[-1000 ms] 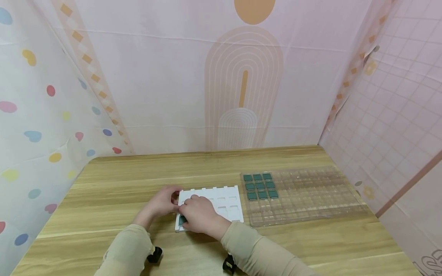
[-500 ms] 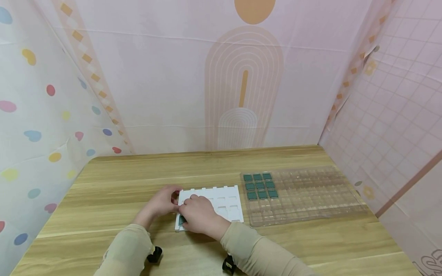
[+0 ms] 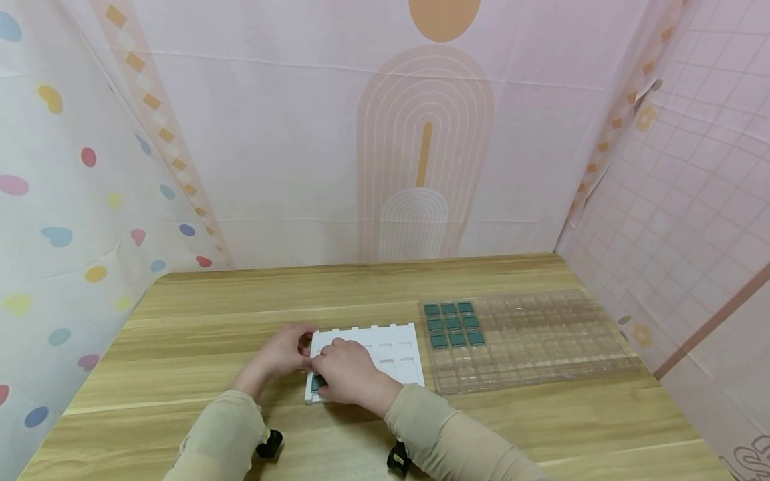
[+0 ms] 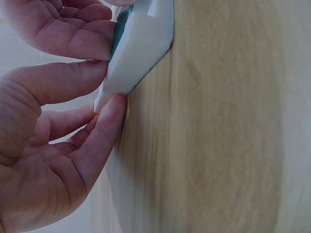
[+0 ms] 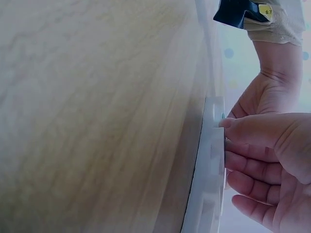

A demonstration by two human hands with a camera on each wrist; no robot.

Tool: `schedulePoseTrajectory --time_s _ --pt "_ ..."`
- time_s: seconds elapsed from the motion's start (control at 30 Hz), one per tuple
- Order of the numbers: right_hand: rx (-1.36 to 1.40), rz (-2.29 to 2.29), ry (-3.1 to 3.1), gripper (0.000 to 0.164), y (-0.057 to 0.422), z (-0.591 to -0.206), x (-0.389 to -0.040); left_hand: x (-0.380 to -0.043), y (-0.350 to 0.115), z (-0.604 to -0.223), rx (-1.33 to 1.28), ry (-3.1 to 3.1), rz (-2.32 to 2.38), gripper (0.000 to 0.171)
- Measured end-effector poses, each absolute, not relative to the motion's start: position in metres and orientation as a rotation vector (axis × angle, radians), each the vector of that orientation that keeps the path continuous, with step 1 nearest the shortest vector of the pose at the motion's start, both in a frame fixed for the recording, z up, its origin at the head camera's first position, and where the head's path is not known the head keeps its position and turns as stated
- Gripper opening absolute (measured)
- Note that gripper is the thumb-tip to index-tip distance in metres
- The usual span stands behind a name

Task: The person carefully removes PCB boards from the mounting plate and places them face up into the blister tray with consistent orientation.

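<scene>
A white tray (image 3: pixel 392 335) with shallow square pockets lies on the table in front of me. My left hand (image 3: pixel 284 351) holds its left end, the thumb on top and fingertips against the side in the left wrist view. In the front left pocket sits a small green circuit chip (image 3: pixel 316 385), partly hidden by my right hand (image 3: pixel 350 373). That hand reaches over the tray, its thumb at the chip's right edge and its fingertips at the far edge, close to the left thumb. In the right wrist view only a sliver of green shows beside the thumb.
To the right lies a clear plastic tray (image 3: pixel 529 347) with many pockets. Several green chips (image 3: pixel 453 324) fill a block at its left end. Both trays rest on a wooden table (image 3: pixel 198 321), with printed cloth (image 3: pixel 289 153) hanging behind and at the sides.
Almost nothing differs. The right hand has shifted very slightly at the chip, and a little more of the chip shows now.
</scene>
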State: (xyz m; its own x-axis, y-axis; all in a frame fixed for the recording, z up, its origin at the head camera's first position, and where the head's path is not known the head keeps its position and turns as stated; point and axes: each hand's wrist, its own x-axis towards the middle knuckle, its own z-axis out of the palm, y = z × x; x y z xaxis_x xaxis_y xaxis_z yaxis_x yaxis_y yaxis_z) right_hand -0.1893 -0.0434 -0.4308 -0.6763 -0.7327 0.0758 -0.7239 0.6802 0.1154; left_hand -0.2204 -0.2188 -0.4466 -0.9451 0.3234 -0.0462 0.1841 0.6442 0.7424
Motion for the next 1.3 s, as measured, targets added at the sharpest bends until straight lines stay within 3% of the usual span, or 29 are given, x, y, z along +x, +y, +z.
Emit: schedulePoseTrajectory --time_s 0.7,1.3 --pt "1.213 -0.105 -2.782 0.022 -0.0435 -0.4297 -0.1895 -0.2184 -0.2183 -0.4462 0.446 2.698 1.181 0.058" --pt "1.248 0.004 -2.777 0.013 -0.0386 -0.4295 -0.1907 -0.2179 -0.218 -0.4444 0.445 2.688 1.182 0.06"
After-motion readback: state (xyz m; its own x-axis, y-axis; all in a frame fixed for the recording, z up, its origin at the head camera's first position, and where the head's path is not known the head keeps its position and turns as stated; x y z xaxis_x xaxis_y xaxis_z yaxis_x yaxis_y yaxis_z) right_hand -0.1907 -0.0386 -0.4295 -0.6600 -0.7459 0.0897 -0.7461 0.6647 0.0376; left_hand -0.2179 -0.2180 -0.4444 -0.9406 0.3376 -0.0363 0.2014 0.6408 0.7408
